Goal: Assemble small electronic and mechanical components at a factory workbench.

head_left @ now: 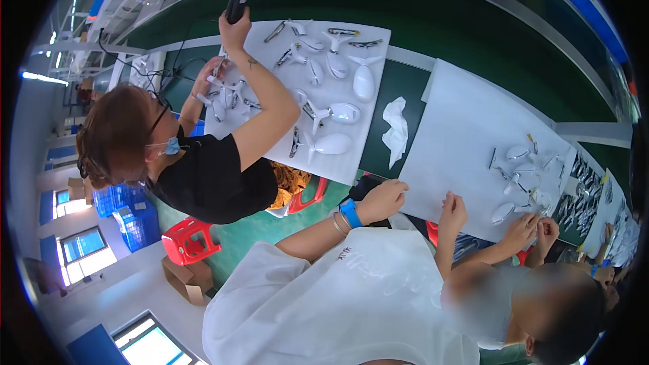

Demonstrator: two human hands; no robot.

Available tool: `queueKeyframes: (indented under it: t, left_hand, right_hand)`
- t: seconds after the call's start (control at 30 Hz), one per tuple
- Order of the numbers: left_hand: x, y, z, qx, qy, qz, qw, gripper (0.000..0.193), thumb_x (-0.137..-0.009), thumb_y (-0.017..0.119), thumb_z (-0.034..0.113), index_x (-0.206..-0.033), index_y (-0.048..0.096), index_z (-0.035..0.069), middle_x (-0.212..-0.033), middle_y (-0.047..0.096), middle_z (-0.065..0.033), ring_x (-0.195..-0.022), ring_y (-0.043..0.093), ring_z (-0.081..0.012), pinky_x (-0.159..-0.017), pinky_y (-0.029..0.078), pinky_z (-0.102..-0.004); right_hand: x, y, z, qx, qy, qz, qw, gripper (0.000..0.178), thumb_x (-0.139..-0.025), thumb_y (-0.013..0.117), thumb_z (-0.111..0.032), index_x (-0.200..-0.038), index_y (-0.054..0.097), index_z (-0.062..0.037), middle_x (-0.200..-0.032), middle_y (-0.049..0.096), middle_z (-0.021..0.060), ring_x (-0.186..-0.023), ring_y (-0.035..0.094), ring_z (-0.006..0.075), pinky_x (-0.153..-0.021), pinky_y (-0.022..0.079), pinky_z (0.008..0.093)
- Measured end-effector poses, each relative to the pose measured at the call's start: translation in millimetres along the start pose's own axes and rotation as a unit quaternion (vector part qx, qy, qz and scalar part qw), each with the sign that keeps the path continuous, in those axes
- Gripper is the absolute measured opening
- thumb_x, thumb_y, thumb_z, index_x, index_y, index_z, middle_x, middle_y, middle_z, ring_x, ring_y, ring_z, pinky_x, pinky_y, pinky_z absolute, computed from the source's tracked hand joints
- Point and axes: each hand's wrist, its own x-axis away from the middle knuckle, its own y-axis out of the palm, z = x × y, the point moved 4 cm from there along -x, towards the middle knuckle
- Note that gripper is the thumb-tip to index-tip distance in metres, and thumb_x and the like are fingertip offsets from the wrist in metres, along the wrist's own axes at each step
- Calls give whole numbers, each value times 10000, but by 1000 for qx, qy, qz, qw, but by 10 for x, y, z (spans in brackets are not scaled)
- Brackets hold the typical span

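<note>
My left hand [383, 201], with a blue band on the wrist, is at the near edge of the white sheet [460, 128]. Its fingers are curled together. Anything in them is too small to make out. Over the same edge, farther right, my right hand [453, 212] is raised with thumb and fingers pinched. What it holds, if anything, cannot be made out. Neither hand touches the glossy white curved parts [526, 177] lying in a group at the sheet's right. A crumpled white cloth [395, 130] lies on the green tabletop beyond my left hand.
At left, a person in black [209, 176] holds a dark handheld tool [236, 4] over a white board [350, 162] with several white parts. Another person's hands [531, 231] work close at my right. Metal parts [583, 196] lie farther right. A red stool [189, 242] stands behind.
</note>
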Motion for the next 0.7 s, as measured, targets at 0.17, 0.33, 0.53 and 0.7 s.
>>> queueKeyframes:
  t: [0.17, 0.33, 0.53, 0.7]
  left_hand:
    - [18, -11, -16, -4, -13, 10, 1000, 205, -768, 443, 67, -934, 510, -32, -866, 526, -175, -847, 501, -313, -749, 402, -359]
    - [18, -19, -22, -4, -6, 25, 1000, 198, -767, 446, 72, -921, 511, -34, -863, 526, -177, -853, 499, -315, -750, 401, -361]
    - [7, -799, 333, -53, 51, 278, 958, 169, -751, 459, 28, -904, 503, -27, -812, 507, -188, -773, 499, -344, -682, 410, -389]
    - [-307, -2519, 525, -154, 82, 550, 817, 176, -768, 445, 45, -901, 524, -39, -816, 547, -231, -787, 521, -382, -670, 424, -413]
  right_hand:
    - [2, 0, -127, 16, 12, -22, 1000, 286, -853, 469, -215, -725, 534, 31, -599, 539, 102, -533, 503, 152, -518, 401, 260]
    - [-26, 44, -128, 6, 52, -54, 997, 293, -859, 459, -217, -724, 531, 33, -602, 545, 108, -535, 506, 153, -523, 406, 274]
    - [-547, 290, -1071, 4, -181, -25, 983, 217, -841, 484, -183, -849, 571, 16, -749, 578, 117, -685, 541, 195, -643, 414, 289]
    - [-1005, 1259, -2855, 33, -514, -83, 853, 153, -768, 528, -161, -861, 604, -67, -831, 598, 101, -840, 528, 254, -795, 325, 365]
